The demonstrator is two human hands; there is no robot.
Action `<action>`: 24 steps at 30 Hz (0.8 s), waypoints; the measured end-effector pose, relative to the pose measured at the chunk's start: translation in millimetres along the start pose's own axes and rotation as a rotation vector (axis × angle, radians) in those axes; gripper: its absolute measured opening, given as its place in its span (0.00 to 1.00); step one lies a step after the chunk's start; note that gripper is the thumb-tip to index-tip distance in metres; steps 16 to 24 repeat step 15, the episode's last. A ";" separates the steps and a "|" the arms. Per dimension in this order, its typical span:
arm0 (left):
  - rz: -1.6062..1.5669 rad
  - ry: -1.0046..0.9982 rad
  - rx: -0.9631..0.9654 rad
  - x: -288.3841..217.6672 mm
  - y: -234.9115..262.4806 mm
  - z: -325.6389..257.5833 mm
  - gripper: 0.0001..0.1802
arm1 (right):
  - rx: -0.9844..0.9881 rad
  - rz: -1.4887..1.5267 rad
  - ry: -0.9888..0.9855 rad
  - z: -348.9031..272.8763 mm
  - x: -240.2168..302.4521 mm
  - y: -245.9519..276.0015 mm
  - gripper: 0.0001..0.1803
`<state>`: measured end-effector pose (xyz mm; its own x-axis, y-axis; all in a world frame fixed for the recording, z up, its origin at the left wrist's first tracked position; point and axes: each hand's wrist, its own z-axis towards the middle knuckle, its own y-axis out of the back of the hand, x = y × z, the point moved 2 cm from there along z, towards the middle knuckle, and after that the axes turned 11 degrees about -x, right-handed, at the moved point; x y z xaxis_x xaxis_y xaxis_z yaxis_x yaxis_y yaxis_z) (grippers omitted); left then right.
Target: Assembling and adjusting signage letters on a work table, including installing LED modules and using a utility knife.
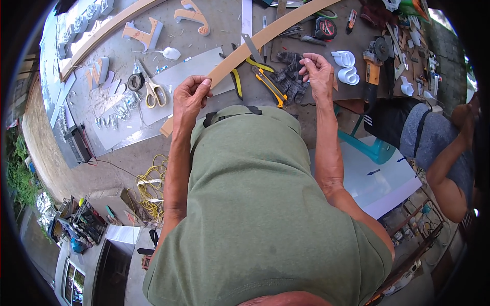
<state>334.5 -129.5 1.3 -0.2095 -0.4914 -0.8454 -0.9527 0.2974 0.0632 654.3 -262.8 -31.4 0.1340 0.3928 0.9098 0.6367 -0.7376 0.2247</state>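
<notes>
My left hand (pixel 192 98) pinches a long, tan, flat strip (pixel 275 31) between thumb and fingers. The strip slants from beside my waist up to the far right of the table, and a short grey metal piece (pixel 251 48) lies across it. My right hand (pixel 318 74) is raised over the table with thumb and fingertips together; whatever is in them is too small to make out. Below and left of it lie dark work gloves (pixel 288 79), a yellow utility knife (pixel 269 86) and yellow-and-black pliers (pixel 237 81).
Scissors (pixel 153 92), black tape (pixel 135 81) and tan-faced letter shapes (pixel 144 34) lie on the left of the table (pixel 194 30). To the right are a tape measure (pixel 325 28), white curled pieces (pixel 348 75) and an angle grinder (pixel 373 64). Another person (pixel 434 137) is at the right, near a teal stool (pixel 375 150).
</notes>
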 end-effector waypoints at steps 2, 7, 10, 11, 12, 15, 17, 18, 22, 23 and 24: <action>0.044 0.000 -0.008 -0.1 3.8 -1.5 0.12 | -0.138 -0.032 0.033 -2.6 -5.8 9.7 0.11; 0.052 0.006 0.002 0.8 2.8 -0.8 0.12 | -0.215 -0.142 0.011 -13.8 -19.9 31.4 0.11; 0.081 0.020 0.025 -1.0 0.2 -0.3 0.12 | -0.252 -0.220 -0.020 -24.3 -24.4 36.8 0.11; 0.101 0.036 0.047 -1.6 -1.0 0.1 0.12 | -0.264 -0.253 -0.028 -27.3 -25.8 37.2 0.10; 0.102 0.034 0.052 -1.5 -2.2 1.2 0.12 | -0.269 -0.252 -0.029 -29.6 -29.8 37.3 0.10; 0.093 0.024 0.133 0.2 -8.5 5.9 0.13 | -0.181 -0.298 0.009 -38.0 -36.5 28.8 0.10; 0.093 0.024 0.133 0.2 -8.5 5.9 0.13 | -0.181 -0.298 0.009 -38.0 -36.5 28.8 0.10; 0.093 0.024 0.133 0.2 -8.5 5.9 0.13 | -0.181 -0.298 0.009 -38.0 -36.5 28.8 0.10; 0.093 0.024 0.133 0.2 -8.5 5.9 0.13 | -0.181 -0.298 0.009 -38.0 -36.5 28.8 0.10; 0.093 0.024 0.133 0.2 -8.5 5.9 0.13 | -0.181 -0.298 0.009 -38.0 -36.5 28.8 0.10; 0.093 0.024 0.133 0.2 -8.5 5.9 0.13 | -0.181 -0.298 0.009 -38.0 -36.5 28.8 0.10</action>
